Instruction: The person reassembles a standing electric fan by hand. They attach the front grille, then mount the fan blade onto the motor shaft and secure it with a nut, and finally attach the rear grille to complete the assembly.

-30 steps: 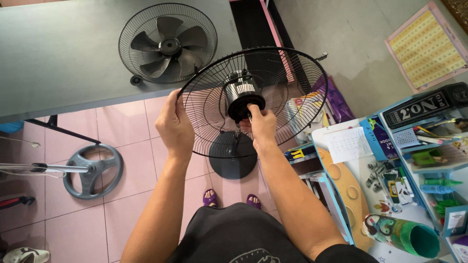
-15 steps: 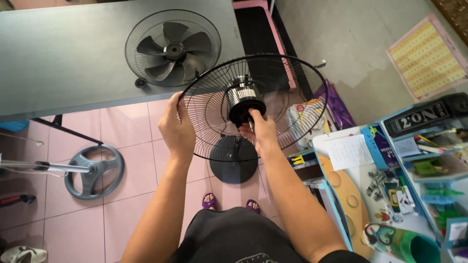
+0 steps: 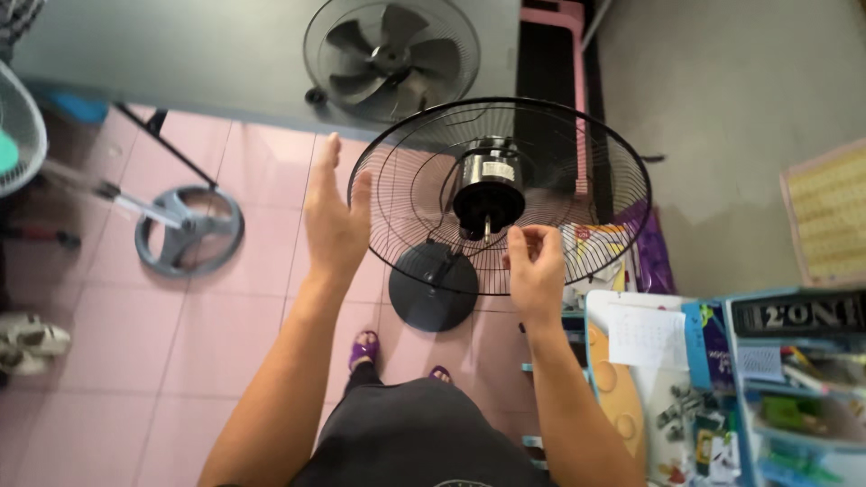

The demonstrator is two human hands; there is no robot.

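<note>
While the left hand (image 3: 336,216) hangs flat and open just left of the wire fan guard (image 3: 577,153), fingers straight and together, it grips nothing and its fingertips sit close to the guard's rim without clearly touching. The right hand (image 3: 536,267) is below the black motor housing (image 3: 489,188) at the guard's centre, its fingers curled with thumb and forefinger pinched near the short shaft under the motor; whether a small part is caught between them cannot be told. The guard stands on its pole over a round black base (image 3: 435,287) on the pink tiled floor (image 3: 135,343). Beyond it, a second fan cage with grey blades (image 3: 391,58) lies on a grey table (image 3: 162,45). A grey ring-shaped base (image 3: 189,230) rests on the floor to the left.
</note>
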